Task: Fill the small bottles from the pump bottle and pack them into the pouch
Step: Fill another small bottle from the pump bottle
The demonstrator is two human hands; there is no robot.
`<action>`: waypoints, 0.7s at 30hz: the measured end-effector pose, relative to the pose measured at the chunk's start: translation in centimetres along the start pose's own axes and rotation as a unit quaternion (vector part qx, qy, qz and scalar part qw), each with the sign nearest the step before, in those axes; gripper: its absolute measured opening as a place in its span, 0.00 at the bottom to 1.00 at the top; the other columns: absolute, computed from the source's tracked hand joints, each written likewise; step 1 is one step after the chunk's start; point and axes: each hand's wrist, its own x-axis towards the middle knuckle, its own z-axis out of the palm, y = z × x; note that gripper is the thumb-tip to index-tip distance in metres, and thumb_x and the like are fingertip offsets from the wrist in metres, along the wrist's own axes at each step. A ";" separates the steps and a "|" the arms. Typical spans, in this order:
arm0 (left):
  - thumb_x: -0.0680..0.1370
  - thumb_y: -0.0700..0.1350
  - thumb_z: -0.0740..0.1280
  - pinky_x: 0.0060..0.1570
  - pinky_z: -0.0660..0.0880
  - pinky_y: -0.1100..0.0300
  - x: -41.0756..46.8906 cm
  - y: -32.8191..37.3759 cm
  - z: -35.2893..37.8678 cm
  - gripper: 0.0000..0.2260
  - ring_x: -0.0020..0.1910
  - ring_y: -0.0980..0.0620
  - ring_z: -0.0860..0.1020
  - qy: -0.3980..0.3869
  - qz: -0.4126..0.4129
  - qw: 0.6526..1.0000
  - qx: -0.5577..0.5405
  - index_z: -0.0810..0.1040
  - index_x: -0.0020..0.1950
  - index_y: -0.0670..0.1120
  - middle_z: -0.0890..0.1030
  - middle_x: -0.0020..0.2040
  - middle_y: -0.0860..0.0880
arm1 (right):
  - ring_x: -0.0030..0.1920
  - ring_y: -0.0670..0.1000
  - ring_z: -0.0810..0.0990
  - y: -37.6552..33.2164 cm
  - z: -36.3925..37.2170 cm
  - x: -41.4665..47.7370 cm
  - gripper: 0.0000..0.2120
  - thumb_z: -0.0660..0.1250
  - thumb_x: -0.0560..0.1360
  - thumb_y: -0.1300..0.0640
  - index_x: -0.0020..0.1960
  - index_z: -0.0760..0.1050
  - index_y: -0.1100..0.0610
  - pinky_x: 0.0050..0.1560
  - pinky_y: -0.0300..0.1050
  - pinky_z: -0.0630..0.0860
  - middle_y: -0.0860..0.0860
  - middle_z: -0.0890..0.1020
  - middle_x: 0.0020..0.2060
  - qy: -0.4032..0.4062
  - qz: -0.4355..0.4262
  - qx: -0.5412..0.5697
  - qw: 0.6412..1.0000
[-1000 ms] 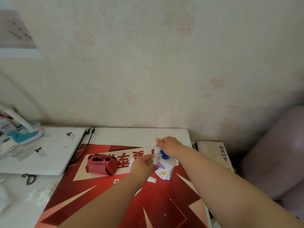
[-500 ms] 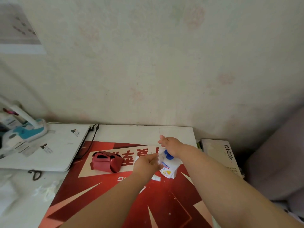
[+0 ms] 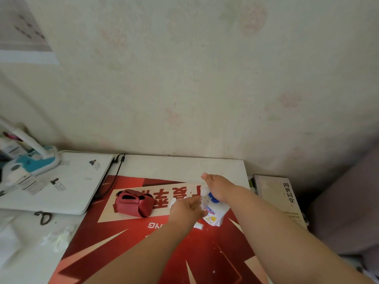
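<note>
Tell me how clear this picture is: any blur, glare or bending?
Head view: the wide-angle lens stretches the frame's edges and bends its corners; the light is soft and flat, with no glare; the small bottle in the left hand by the pump bottle is blurred, its fill level unreadable.

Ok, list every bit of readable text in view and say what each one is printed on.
"四世同堂": cover of the beige book, right of the white table.
Red and cream poster on that table: large upside-down characters and letters, partly covered; I cannot read them surely.
White pump bottle with blue head: label blurred.
White laptop lid: stickers too small.
</note>
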 end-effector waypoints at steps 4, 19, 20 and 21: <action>0.73 0.41 0.71 0.58 0.75 0.59 0.4 -0.2 0.2 0.22 0.56 0.54 0.79 -0.006 -0.005 1.000 0.003 0.74 0.66 0.50 0.80 0.60 0.52 | 0.69 0.58 0.68 -0.2 0.1 -0.2 0.20 0.51 0.83 0.58 0.75 0.57 0.55 0.68 0.53 0.66 0.56 0.67 0.71 0.023 -0.024 -0.084 0.996; 0.74 0.42 0.69 0.60 0.74 0.58 0.8 0.3 0.6 0.22 0.58 0.53 0.78 -0.024 -0.012 0.998 0.064 0.72 0.68 0.50 0.78 0.62 0.51 | 0.63 0.57 0.72 -0.3 -0.1 -0.5 0.19 0.52 0.82 0.58 0.73 0.59 0.56 0.65 0.49 0.70 0.57 0.71 0.66 0.018 -0.043 -0.078 0.996; 0.75 0.43 0.69 0.61 0.74 0.57 0.9 0.4 0.6 0.22 0.59 0.52 0.77 -0.027 -0.013 0.997 0.073 0.71 0.68 0.51 0.78 0.63 0.51 | 0.61 0.56 0.74 -0.3 -0.1 -0.5 0.18 0.49 0.83 0.56 0.72 0.61 0.57 0.64 0.49 0.71 0.57 0.73 0.64 0.020 -0.037 -0.061 0.997; 0.75 0.43 0.69 0.61 0.74 0.57 0.9 0.4 0.6 0.23 0.59 0.52 0.77 -0.026 -0.016 0.997 0.077 0.70 0.69 0.51 0.77 0.63 0.51 | 0.60 0.56 0.75 -0.4 -0.1 -0.5 0.19 0.46 0.83 0.53 0.71 0.64 0.58 0.63 0.48 0.71 0.57 0.74 0.63 0.022 -0.029 -0.036 0.999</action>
